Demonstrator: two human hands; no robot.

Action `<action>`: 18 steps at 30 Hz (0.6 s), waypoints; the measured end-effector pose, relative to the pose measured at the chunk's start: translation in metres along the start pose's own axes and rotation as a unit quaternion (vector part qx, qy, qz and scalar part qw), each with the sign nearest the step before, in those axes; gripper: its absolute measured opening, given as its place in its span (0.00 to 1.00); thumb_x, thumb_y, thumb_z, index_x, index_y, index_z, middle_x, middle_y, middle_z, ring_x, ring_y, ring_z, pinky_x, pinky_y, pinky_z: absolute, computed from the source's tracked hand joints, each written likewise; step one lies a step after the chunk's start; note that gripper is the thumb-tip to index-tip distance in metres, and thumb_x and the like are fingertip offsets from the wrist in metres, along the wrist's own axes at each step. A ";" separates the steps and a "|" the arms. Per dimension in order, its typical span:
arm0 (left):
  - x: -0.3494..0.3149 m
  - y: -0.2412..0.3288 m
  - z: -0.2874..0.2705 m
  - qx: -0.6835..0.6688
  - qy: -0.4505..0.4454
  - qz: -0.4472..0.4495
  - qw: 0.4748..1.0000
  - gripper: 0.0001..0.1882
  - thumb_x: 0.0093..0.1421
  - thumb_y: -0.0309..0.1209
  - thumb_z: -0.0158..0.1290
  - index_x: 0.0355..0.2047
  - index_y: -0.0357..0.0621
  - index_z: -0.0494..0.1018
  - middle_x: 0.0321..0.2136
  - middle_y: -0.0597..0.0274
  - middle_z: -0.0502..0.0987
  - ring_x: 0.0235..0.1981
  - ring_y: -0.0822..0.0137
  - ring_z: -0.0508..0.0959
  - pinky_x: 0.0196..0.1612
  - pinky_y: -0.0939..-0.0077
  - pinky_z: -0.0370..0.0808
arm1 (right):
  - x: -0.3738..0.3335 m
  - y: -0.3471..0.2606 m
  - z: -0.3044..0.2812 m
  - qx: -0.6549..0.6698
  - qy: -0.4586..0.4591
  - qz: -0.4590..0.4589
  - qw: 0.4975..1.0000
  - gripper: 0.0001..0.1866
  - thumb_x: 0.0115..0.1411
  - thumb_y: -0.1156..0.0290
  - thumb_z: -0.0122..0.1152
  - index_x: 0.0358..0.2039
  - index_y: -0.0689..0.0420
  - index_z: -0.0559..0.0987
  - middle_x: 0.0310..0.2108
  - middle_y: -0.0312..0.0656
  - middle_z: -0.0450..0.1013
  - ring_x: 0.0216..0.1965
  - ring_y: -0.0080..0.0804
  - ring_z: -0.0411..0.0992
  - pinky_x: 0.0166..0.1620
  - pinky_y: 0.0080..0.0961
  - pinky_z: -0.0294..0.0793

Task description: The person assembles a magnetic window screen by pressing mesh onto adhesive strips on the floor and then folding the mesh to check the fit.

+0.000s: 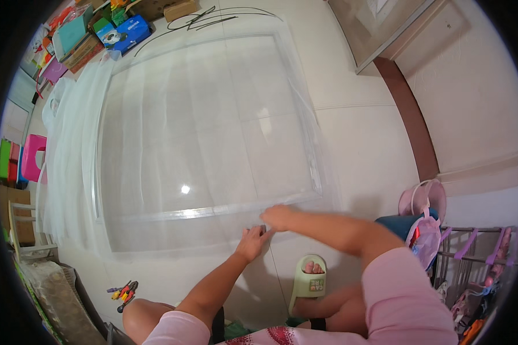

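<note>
A sheer white mesh sheet [155, 237] is spread over a rectangular pale metal frame [190, 213] on the floor. Its edges reach past the frame, with loose folds on the left. At the frame's near side, toward the right corner, my two hands work close together. My left hand [252, 244] is closed, fingertips together at a small dark thing I cannot make out. Just beyond it my right hand [279, 218] is closed too, its curled fingers down at the mesh by the frame's edge. What it grips is hidden under the fingers.
A tangled black cord [213, 20] lies beyond the frame. Boxes and a blue package [124, 35] crowd the far left; a pink stool [34, 158] stands left. Red-and-yellow-handled tools [124, 293] lie near my left knee. Buckets [423, 201] and a metal rack [472, 247] stand right.
</note>
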State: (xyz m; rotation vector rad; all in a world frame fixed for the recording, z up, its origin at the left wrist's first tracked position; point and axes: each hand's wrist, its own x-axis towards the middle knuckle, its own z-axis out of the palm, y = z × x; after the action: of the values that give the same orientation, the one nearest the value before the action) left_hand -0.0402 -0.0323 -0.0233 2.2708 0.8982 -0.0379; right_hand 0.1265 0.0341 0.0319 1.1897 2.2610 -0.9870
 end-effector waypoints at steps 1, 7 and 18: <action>0.000 -0.005 0.003 -0.002 0.008 0.002 1.000 0.27 0.49 0.22 0.42 0.52 0.57 0.63 0.35 0.61 0.65 0.40 0.64 0.66 0.42 0.66 0.58 | 0.010 -0.010 0.003 0.025 -0.042 0.013 0.999 0.16 0.43 0.65 0.60 0.33 0.58 0.75 0.34 0.50 0.71 0.38 0.47 0.70 0.40 0.37 0.70; -0.052 -0.043 -0.007 0.034 0.140 0.038 0.989 0.22 0.52 0.29 0.44 0.49 0.50 0.64 0.46 0.59 0.65 0.48 0.59 0.63 0.48 0.59 0.58 | 0.044 -0.035 0.056 0.089 0.066 0.085 0.990 0.18 0.44 0.60 0.60 0.32 0.59 0.76 0.35 0.50 0.72 0.40 0.45 0.69 0.43 0.38 0.69; -0.198 -0.166 -0.106 0.201 -0.099 -0.090 0.970 0.36 0.55 0.47 0.46 0.61 0.71 0.41 0.63 0.64 0.38 0.63 0.52 0.40 0.53 0.31 0.47 | 0.049 -0.096 0.064 -0.020 0.161 0.184 0.969 0.17 0.49 0.61 0.58 0.35 0.61 0.71 0.35 0.44 0.67 0.42 0.41 0.65 0.43 0.35 0.68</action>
State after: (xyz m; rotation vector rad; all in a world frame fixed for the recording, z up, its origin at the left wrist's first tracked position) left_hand -0.3153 0.0017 0.0116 2.4862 1.0597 -0.5639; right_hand 0.0215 -0.0236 -0.0031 1.7774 2.1553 -0.6393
